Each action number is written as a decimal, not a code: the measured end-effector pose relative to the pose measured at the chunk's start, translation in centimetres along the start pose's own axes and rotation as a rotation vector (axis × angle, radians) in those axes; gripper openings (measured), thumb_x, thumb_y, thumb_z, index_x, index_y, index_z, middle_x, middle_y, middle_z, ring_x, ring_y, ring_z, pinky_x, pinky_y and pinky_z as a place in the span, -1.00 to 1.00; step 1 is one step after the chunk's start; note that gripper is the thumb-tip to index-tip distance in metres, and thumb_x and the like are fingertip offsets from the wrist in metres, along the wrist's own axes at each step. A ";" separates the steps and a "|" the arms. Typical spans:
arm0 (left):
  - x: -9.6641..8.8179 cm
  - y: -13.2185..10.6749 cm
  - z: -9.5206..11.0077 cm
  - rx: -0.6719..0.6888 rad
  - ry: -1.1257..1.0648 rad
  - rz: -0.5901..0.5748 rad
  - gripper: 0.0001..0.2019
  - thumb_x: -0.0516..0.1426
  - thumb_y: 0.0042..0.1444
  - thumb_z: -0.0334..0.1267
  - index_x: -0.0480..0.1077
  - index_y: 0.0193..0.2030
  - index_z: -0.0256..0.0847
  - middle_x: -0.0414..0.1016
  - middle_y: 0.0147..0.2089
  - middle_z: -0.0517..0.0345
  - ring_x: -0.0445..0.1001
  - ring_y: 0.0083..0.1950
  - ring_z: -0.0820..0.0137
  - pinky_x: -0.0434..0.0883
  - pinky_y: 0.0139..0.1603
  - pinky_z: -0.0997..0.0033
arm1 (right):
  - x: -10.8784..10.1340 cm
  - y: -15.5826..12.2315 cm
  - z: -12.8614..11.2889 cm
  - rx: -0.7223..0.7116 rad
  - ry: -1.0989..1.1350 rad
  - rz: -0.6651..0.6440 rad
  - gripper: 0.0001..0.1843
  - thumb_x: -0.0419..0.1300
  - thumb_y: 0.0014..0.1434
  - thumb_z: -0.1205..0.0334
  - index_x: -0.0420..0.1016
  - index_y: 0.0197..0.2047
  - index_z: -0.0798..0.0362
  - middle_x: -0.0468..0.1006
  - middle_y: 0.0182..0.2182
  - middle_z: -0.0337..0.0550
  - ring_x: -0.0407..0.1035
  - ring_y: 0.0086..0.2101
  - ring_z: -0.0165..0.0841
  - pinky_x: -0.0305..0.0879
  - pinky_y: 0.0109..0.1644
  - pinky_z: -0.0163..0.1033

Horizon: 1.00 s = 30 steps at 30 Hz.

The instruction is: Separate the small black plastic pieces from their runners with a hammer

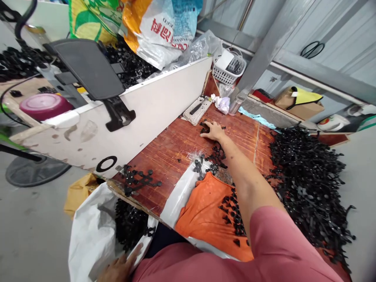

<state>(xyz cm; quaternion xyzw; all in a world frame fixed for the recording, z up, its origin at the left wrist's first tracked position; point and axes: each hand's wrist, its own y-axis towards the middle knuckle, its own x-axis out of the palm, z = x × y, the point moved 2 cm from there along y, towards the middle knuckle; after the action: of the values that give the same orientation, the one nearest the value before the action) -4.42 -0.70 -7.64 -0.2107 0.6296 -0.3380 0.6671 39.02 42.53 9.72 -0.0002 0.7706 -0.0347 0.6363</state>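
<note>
The right hand (213, 131) lies flat with fingers spread on little black bits (205, 126) of shiny plastic, at twelve o'clock on the rough red wooden board (176, 145). At seven o'clock, the left hand (120, 268) grips the floppy white sack (91, 235). A spiky black pile (308, 184) sits at three o'clock.

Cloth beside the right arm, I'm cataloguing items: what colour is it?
The cloth is orange, seen best in the head view.

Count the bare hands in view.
2. The right hand rests on black parts on the red table; the left hand touches the white sack at lower left.
</note>
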 end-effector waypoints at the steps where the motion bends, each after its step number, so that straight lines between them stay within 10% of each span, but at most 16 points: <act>1: -0.1 -0.1 0.0 -0.012 0.012 0.000 -0.31 0.04 0.20 -0.33 0.21 0.49 0.08 0.60 0.02 -0.10 0.62 0.07 0.04 0.50 0.16 0.00 | 0.5 -0.5 -0.2 -0.024 -0.001 0.019 -0.25 0.39 0.13 -0.09 0.39 0.36 -0.18 0.35 0.31 0.05 0.25 0.23 0.07 0.23 0.26 0.14; 8: -3.1 -1.3 1.1 0.017 0.011 -0.062 -0.31 -0.12 0.27 -0.50 0.17 0.52 -0.02 0.59 0.06 -0.18 0.60 0.10 0.10 0.48 0.16 0.03 | 0.0 -4.8 -2.2 -0.203 0.033 0.142 -0.59 0.19 0.15 0.31 0.53 0.09 0.03 0.54 -0.02 0.07 0.39 0.00 -0.04 0.29 0.17 0.04; 14: -4.1 -2.2 1.8 0.021 -0.026 0.018 -0.31 -0.13 0.27 -0.57 0.23 0.48 -0.01 0.59 0.04 -0.20 0.59 0.09 0.06 0.48 0.11 0.01 | -2.7 -11.3 -11.4 -0.630 0.133 0.153 -0.62 0.21 0.17 0.30 0.51 0.08 -0.07 0.53 -0.02 -0.07 0.36 -0.01 -0.11 0.28 0.16 -0.05; 22: -3.3 -3.1 1.7 0.041 -0.026 0.083 -0.32 -0.12 0.28 -0.56 0.23 0.48 0.00 0.59 0.06 -0.19 0.60 0.03 0.08 0.49 0.04 0.04 | 3.9 -16.1 -24.7 -0.964 0.210 -0.197 -0.67 0.18 0.33 0.30 0.49 0.15 -0.03 0.51 0.05 -0.06 0.33 0.00 -0.20 0.24 0.19 -0.05; 30: -2.8 -3.3 0.9 0.054 -0.033 0.126 -0.30 -0.07 0.26 -0.59 0.24 0.47 0.02 0.61 0.01 -0.18 0.61 0.03 0.07 0.51 0.00 0.07 | 5.0 -23.7 -27.0 -1.202 0.033 -0.204 -0.63 0.28 0.30 0.12 0.54 0.16 -0.14 0.49 0.08 -0.04 0.31 0.04 -0.11 0.39 0.02 -0.01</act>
<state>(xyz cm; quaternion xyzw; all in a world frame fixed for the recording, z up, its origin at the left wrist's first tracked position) -4.08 -1.09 -3.26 -0.1581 0.6210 -0.3085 0.7030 10.58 20.09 11.19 -0.4327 0.6609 0.3458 0.5063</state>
